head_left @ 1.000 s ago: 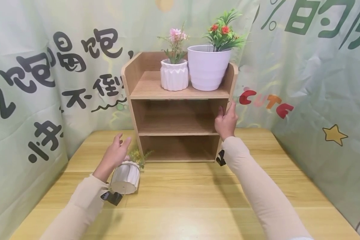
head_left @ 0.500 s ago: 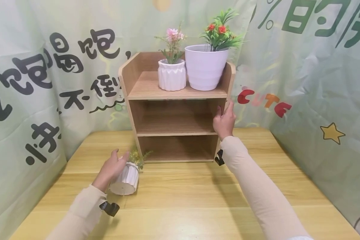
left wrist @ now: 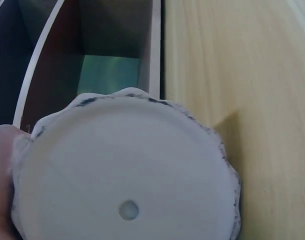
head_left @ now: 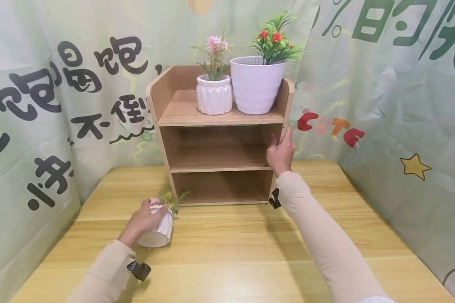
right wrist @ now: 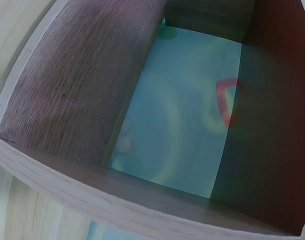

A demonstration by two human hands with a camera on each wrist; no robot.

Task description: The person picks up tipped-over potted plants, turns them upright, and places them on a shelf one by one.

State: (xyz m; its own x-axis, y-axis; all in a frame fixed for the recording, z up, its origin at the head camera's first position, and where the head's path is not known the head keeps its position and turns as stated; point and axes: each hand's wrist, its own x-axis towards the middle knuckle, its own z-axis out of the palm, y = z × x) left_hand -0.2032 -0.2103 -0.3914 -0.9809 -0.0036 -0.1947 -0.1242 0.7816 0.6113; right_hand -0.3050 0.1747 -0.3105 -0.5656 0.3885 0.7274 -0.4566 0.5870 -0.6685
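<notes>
A small white fluted flower pot (head_left: 160, 234) with pink and yellow flowers lies tipped over left of the wooden shelf (head_left: 220, 169), its base towards me. My left hand (head_left: 145, 219) holds this pot from above, thumb on the near side; the far fingers are partly hidden. In the left wrist view the pot's round base (left wrist: 127, 165), with one hole, fills the lower part, and part of the hand shows at its left edge. My right hand (head_left: 281, 153) grips the shelf's right side panel (head_left: 287, 101), thumb on the inner side. The right wrist view shows shelf boards (right wrist: 87, 75), no fingers.
On the shelf's top board stand a white fluted pot (head_left: 214, 96) with pink flowers and a larger white pot (head_left: 255, 88) with red flowers. The shelf stands on a wooden table (head_left: 220, 252). Printed curtains (head_left: 117, 139) hang behind and beside it.
My left hand has come down onto the tipped pot and now holds it. My right hand keeps its grip on the shelf panel. The whole head view has shifted slightly.
</notes>
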